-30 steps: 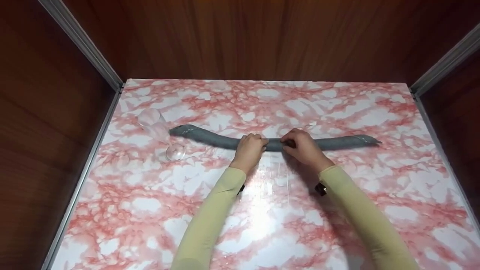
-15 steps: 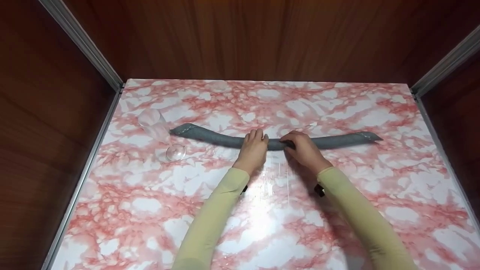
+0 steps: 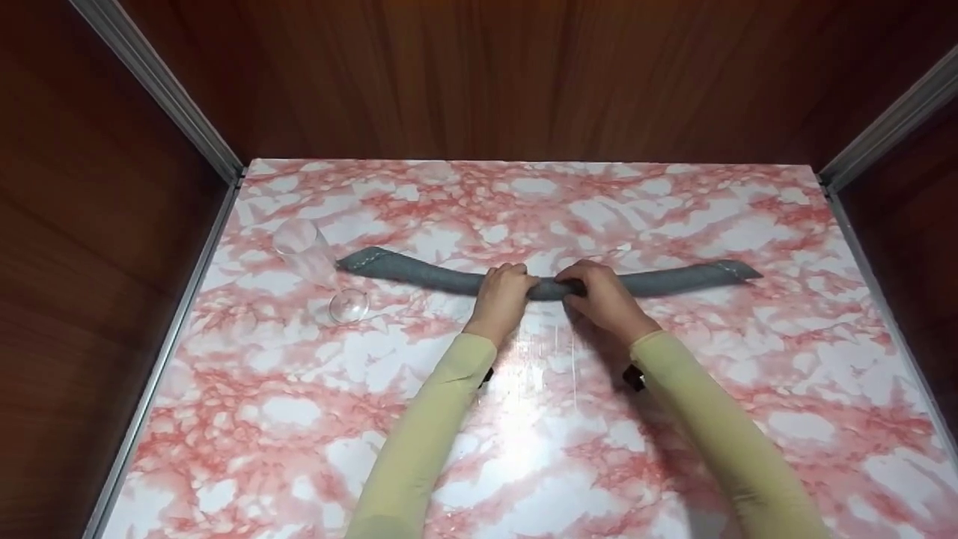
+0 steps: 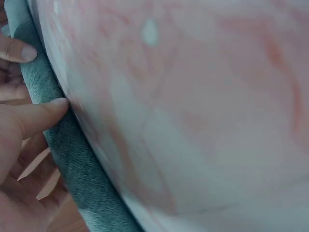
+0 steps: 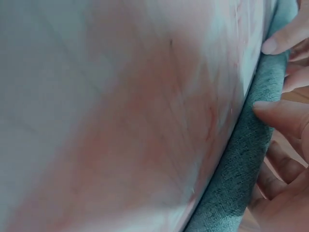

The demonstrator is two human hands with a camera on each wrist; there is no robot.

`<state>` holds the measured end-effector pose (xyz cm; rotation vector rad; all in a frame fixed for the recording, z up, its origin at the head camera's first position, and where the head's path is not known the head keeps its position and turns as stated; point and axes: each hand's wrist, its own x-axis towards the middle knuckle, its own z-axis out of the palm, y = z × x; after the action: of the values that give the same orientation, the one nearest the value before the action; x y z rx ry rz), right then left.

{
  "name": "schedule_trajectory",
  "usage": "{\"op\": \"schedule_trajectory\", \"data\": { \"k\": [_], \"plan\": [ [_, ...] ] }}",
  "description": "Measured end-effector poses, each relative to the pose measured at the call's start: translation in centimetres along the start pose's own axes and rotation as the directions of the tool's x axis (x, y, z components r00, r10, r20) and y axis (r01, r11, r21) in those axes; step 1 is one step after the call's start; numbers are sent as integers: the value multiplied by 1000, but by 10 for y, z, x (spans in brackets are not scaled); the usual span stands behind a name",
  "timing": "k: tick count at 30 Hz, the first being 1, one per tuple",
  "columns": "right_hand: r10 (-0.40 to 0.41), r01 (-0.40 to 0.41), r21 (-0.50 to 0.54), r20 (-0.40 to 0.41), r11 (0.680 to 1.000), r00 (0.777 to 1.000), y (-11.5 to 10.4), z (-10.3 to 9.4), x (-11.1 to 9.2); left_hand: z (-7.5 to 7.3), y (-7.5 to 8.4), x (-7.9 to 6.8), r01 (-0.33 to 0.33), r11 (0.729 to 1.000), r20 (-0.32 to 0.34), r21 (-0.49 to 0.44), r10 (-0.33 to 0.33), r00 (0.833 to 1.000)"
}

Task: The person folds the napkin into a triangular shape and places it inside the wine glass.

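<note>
A long grey-green cloth napkin, rolled into a thin tube, lies across the table with pointed, stitched ends. My left hand grips it just left of its middle. In the left wrist view the thumb lies along the near side of the roll, with the fingers on its other side. Close by on the right, my right hand pinches the same roll. Its thumb presses the cloth in the right wrist view, fingers curled behind. A short stretch of roll shows between the hands.
A clear stemmed glass stands beside the napkin's left end, almost at its tip. The table has a red and white marbled top. Dark wood panels with metal edge strips enclose it at the back and sides.
The roll's right end has shifted slightly away from me. My left fingers stretched forward over the roll, then drew back around it. The right hand has barely moved.
</note>
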<state>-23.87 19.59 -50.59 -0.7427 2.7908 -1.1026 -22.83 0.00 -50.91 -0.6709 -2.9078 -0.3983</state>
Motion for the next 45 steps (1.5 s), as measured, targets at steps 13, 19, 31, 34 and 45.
{"op": "schedule_trajectory", "data": {
  "k": [13, 19, 31, 34, 45],
  "plan": [
    [45, -52, 153, 52, 987, 998, 6, 0, 5, -2, -22, -2, 123, 807, 87, -577, -89, 992],
    [60, -68, 189, 51, 980, 997, 5, 1, 7, 1, -24, -2, 87, 775, 52, -626, -70, 996],
    [59, -70, 177, 67, 982, 996, 7, 1, 7, 2, -26, -2, 102, 745, 88, -659, -58, 994],
    [70, -83, 184, 81, 979, 994, 8, -1, 7, 3, -25, 0, 84, 769, 93, -634, -32, 995],
    [49, -80, 251, 126, 965, 991, 8, -3, 2, 4, -22, 0, 31, 824, 81, -566, 18, 997]
  ]
}}
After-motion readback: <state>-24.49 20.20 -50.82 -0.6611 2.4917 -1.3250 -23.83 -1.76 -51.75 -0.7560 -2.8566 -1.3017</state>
